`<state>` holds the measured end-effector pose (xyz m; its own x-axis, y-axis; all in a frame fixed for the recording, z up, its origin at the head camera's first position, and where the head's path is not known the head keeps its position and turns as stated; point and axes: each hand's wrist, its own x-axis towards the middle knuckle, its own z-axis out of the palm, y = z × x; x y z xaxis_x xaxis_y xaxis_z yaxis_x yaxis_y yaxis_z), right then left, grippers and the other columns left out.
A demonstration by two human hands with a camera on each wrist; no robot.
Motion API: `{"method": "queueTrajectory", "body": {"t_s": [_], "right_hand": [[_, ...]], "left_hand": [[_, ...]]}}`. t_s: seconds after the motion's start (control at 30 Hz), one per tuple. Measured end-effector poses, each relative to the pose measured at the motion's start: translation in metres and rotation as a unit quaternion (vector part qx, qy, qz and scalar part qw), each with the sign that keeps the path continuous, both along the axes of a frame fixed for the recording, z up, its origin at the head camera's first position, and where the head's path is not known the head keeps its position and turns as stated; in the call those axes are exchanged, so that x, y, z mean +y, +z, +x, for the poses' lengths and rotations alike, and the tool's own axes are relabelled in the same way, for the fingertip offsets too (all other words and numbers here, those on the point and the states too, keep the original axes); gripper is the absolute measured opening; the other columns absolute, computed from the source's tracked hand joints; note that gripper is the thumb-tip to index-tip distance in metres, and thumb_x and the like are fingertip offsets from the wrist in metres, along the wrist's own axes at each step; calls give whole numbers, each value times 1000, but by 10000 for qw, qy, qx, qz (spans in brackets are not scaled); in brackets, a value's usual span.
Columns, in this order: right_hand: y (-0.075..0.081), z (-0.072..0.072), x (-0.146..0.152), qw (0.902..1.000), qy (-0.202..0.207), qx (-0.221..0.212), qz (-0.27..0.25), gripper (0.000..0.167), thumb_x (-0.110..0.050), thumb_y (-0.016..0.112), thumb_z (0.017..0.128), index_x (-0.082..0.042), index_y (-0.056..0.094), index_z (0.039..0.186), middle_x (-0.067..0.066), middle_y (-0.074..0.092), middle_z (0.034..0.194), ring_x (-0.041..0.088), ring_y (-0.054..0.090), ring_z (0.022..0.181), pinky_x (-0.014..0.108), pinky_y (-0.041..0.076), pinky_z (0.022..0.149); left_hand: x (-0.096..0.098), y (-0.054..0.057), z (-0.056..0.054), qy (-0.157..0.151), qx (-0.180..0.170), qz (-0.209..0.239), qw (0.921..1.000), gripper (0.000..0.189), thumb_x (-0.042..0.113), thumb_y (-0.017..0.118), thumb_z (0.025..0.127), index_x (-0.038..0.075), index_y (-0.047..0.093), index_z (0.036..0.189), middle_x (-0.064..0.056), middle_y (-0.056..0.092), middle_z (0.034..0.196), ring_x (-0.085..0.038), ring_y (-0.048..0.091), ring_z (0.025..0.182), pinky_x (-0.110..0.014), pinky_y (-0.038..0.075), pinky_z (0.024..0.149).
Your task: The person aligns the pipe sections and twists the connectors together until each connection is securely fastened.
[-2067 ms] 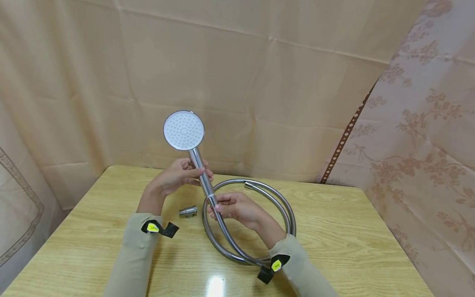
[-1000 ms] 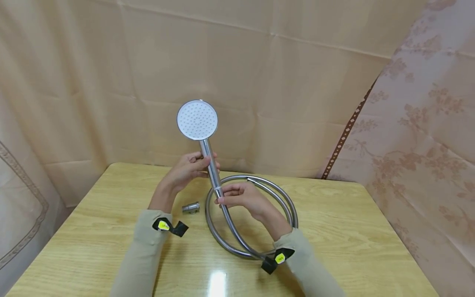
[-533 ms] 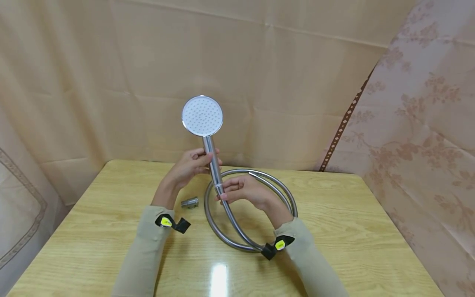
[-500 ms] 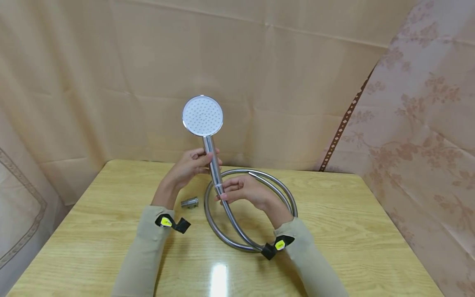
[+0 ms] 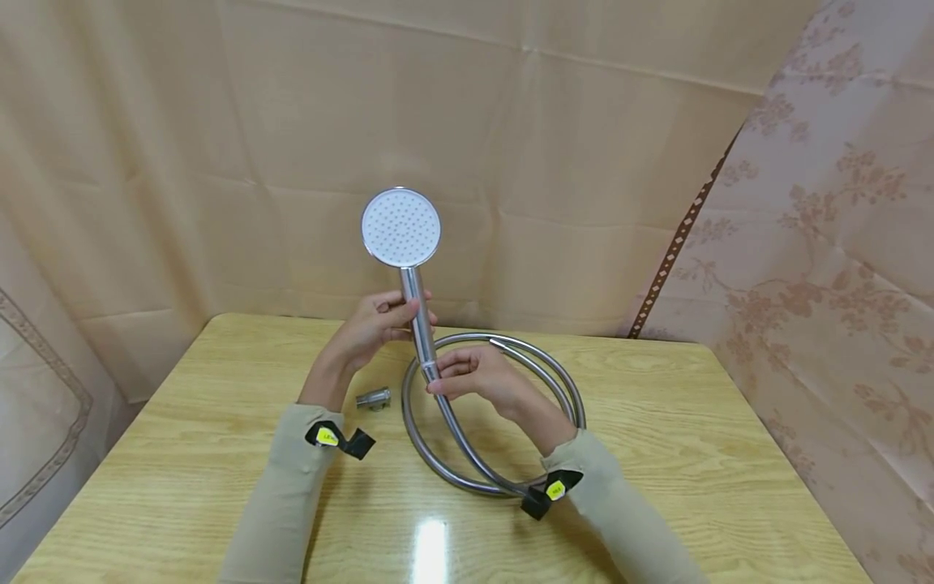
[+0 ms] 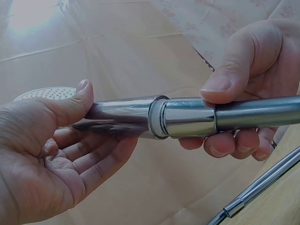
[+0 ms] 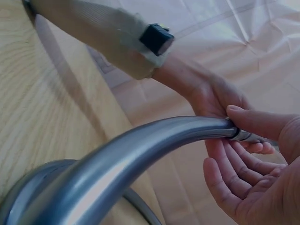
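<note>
A chrome shower head point(image 5: 401, 227) with a round white spray face is held up over the far part of the table. My left hand point(image 5: 368, 331) grips its handle, thumb across the front and fingers behind. At the handle's lower end, my right hand point(image 5: 477, 377) pinches the metal end nut point(image 6: 192, 117) of a grey shower hose point(image 7: 140, 145). In the left wrist view the nut meets the handle end, with a narrow pale ring showing at the joint. From there the hose runs down into a loop on the table.
A small chrome fitting point(image 5: 374, 398) lies on the wooden table point(image 5: 693, 454), left of the hose loop. The hose's other end point(image 5: 498, 344) rests near the table's back edge. Beige curtains point(image 5: 467, 162) hang behind, and a floral cloth point(image 5: 839, 284) hangs at the right.
Over two seconds the shower head has come up and right and more upright, with both hands following. In the last half second my right wrist has shifted slightly while its fingers stay at the nut.
</note>
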<state>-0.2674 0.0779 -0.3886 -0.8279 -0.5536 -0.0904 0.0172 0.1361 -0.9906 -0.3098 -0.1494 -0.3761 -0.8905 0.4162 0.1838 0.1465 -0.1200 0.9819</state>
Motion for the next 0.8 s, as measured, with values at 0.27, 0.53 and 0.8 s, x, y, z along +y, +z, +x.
{"method": "queueTrajectory", "body": {"t_s": [0.27,0.53,0.8], "right_hand": [[-1,0,1,10000,47,-72,-45,31,-3,76,87,6,67,115,3,77,93,16,74,86,37,62,82],[-1,-4,6,9974,711,68,-14,31,2,69,92,13,63,121,22,76,107,21,75,94,34,62,82],[0,-4,7,9946,1015,203,-101,36,2,62,96,20,55,127,38,66,118,23,75,99,34,61,84]], "left_hand": [[1,1,-2,-45,56,21,10000,35,16,51,108,-3,55,136,6,77,98,-14,75,94,-37,59,88],[2,0,-1,-95,32,-47,9999,39,15,54,106,-6,54,139,6,78,97,-16,75,93,-38,59,88],[-1,1,-1,-133,35,116,9998,37,12,55,105,-6,53,137,5,78,98,-18,75,97,-39,60,89]]}}
